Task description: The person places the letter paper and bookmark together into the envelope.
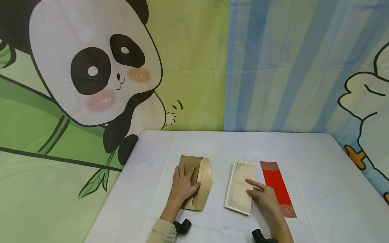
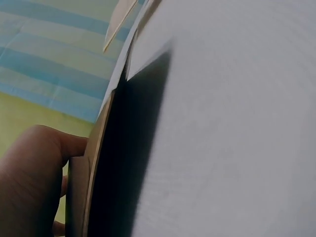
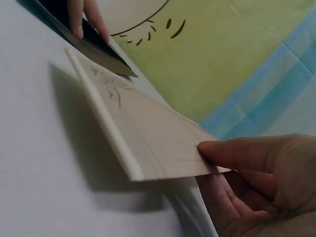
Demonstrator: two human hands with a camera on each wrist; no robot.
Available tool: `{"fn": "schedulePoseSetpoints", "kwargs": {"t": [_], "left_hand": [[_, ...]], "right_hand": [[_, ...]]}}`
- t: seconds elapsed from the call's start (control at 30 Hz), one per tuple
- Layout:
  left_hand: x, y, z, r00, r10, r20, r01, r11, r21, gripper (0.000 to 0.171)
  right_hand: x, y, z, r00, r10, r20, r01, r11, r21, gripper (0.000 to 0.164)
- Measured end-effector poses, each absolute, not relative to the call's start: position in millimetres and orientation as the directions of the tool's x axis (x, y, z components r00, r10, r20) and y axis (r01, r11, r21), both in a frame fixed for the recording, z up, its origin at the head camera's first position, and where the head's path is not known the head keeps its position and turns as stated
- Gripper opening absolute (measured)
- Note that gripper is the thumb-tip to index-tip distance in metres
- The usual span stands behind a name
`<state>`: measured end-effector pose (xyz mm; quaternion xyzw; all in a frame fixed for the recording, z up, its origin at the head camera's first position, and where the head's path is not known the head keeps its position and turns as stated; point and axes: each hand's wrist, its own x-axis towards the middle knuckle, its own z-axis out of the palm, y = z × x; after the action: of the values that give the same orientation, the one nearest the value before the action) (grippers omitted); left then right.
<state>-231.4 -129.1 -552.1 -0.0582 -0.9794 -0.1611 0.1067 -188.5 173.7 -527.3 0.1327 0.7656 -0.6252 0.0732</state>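
My left hand (image 1: 183, 185) rests on a gold-brown paper envelope (image 1: 207, 180), fingers spread and the thumb near its raised flap edge. The left wrist view shows that envelope (image 2: 78, 197) nearly edge-on, with the thumb against it. To the right, my right hand (image 1: 265, 197) pinches the right edge of a cream card (image 1: 237, 190) with scroll-patterned corners. In the right wrist view the card (image 3: 140, 136) is tilted above the cloth and casts a shadow, thumb on top and fingers beneath. Whether it is one folded card or several cannot be told.
A red strip (image 1: 275, 180) with patterned ends, paper-like, lies right of the card, partly behind my right forearm. White cloth covers the table (image 1: 218, 145). A panda-printed curtain (image 1: 188, 67) hangs behind its far edge. Black wrist mounts (image 1: 183, 226) sit below the hands.
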Motion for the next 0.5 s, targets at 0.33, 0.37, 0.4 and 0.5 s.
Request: {"fn": "schedulePoseSetpoints", "kwargs": {"t": [0.33, 0.37, 0.4, 0.5], "left_hand": [[-230.5, -131.3, -550.3, -0.969, 0.072, 0.237, 0.14, 0.948, 0.286, 0.07], [-230.6, -131.0, -550.9, -0.969, 0.072, 0.238, 0.14, 0.948, 0.286, 0.07], [-230.8, -130.7, -551.6, -0.968, 0.073, 0.241, 0.143, 0.948, 0.284, 0.07], [-230.4, -129.0, -551.8, -0.965, 0.079, 0.249, 0.15, 0.948, 0.282, 0.07]], "right_hand": [[-200.6, 124.8, -519.5, -0.962, -0.2, -0.184, 0.172, 0.076, -0.982, 0.066], [-203.9, 122.0, -524.3, -0.96, -0.216, -0.176, 0.166, 0.067, -0.984, 0.068], [-206.9, 119.1, -528.7, -0.96, -0.224, -0.169, 0.16, 0.06, -0.985, 0.068], [-213.4, 108.5, -534.3, -0.967, -0.218, -0.135, 0.126, 0.057, -0.99, 0.069]]}}
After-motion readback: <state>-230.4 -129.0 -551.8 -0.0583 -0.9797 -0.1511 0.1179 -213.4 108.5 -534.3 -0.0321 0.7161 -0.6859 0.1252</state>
